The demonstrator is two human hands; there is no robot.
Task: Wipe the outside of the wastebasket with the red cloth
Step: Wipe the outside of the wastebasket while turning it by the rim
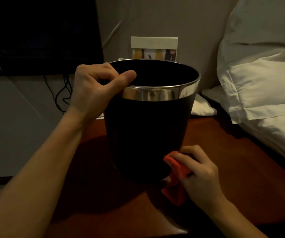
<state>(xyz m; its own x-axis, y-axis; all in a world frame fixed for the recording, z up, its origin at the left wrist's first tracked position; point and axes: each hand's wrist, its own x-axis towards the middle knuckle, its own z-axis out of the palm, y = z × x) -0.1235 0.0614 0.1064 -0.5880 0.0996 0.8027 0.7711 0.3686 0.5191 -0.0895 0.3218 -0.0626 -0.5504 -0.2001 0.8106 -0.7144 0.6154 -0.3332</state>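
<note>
1. one black wastebasket [146,134] at the centre of the frame, standing upright on the dark wooden table [224,160], long axis vertical, open mouth pointing up and tipped a touch toward the camera, wider at the top than at the base.
2. a shiny metal band [155,94] rings the outside just under the rim; no brand or writing readable on the basket.
3. left hand [93,90] is on the rim at the upper left side of the basket, thumb hooked over into the mouth, fingers curled on the outside, gripping it.
4. right hand [201,172], lower right of the frame, fingers curled round one red cloth [176,169], bunched and pressed against the lower right wall of the basket near its base; a loose tail of cloth hangs down to the table.
5. behind the basket, upper centre, one white card [153,48] stands against the wall, with a strip of pictures along its lower part; any text is too blurred to read.
6. upper left, one dark screen [40,31], with black cables [61,93] dangling below it.
7. right side of the frame, white pillows [261,83], stacked, overlapping the table's far right edge; count not clear.
</note>
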